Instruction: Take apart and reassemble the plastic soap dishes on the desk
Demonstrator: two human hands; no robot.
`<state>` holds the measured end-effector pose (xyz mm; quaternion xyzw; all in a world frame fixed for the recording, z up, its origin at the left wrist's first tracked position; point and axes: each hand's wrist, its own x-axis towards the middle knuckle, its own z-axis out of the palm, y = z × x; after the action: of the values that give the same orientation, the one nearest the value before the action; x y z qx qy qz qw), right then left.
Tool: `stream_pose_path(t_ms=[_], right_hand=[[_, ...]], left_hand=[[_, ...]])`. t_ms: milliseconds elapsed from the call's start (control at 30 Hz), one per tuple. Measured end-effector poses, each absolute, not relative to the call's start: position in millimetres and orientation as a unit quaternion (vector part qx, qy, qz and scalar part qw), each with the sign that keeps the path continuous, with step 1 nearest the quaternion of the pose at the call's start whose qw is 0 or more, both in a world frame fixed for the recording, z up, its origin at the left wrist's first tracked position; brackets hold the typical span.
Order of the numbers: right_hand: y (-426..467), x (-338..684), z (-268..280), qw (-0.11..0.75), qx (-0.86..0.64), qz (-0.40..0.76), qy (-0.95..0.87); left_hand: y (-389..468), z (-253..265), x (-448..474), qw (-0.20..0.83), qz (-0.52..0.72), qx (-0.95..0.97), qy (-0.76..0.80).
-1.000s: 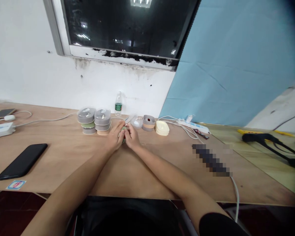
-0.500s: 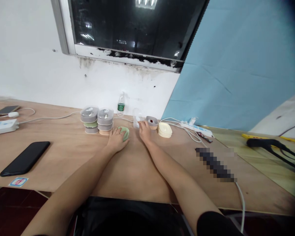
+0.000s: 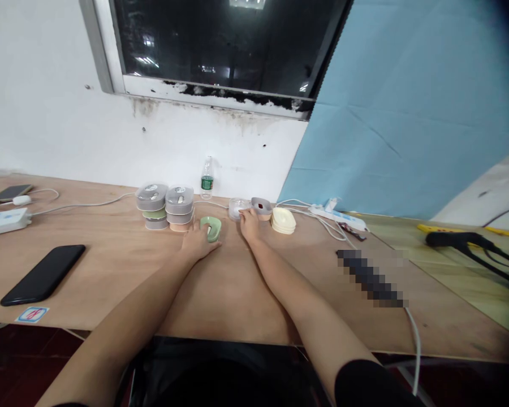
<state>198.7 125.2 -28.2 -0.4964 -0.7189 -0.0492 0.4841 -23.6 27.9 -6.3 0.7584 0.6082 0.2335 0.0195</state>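
Note:
A small green dish (image 3: 212, 228) lies on the table, with something small and white at its left inner side. My left hand (image 3: 196, 242) is around its left and near sides, the thumb along the near edge and a fingertip over the rim. To the right, my right hand (image 3: 250, 225) has its fingertips closed at the near right edge of a clear round lid (image 3: 236, 207), which lies flat. A grey and peach box (image 3: 261, 206) stands just behind the right hand. Right of that is a stack of cream-coloured lids or dishes (image 3: 283, 220).
Two stacks of lidded boxes (image 3: 151, 199) (image 3: 179, 201) stand left of the green dish. A plastic bottle (image 3: 207, 180) is by the wall. A black phone (image 3: 43, 275) lies left; power strips (image 3: 339, 217) (image 3: 6, 221) and cables lie at both sides. A blurred dark object (image 3: 371, 280) lies right.
The clear lid stood raised near my right fingers and now lies flat. My left hand has shifted slightly left, so more of the green dish shows. The whole view has moved a little.

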Motion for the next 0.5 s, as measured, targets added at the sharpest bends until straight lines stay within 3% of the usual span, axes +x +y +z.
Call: stream_pose_path(t_ms=[133,267,400,500], right_hand=[[113.8,194.7,-21.9,0.488,-0.478,-0.060,-0.728],[89.2,182.7,-13.2,0.487,-0.439,-0.056,-0.753],[65.9,166.1,-7.6,0.420,-0.355,-0.020,-0.835],[58.6,154.7,-7.7,0.381,-0.296,-0.020,-0.876]], left_hand=[[30.0,-7.0,-26.3,0.036,0.248,0.758,0.602],[33.7,-7.8,-27.4,0.062,0.351,0.733,0.580],[34.6,-6.5,-25.6,0.094,0.456,0.714,0.523],[32.0,-4.9,-24.0,0.118,0.467,0.735,0.476]])
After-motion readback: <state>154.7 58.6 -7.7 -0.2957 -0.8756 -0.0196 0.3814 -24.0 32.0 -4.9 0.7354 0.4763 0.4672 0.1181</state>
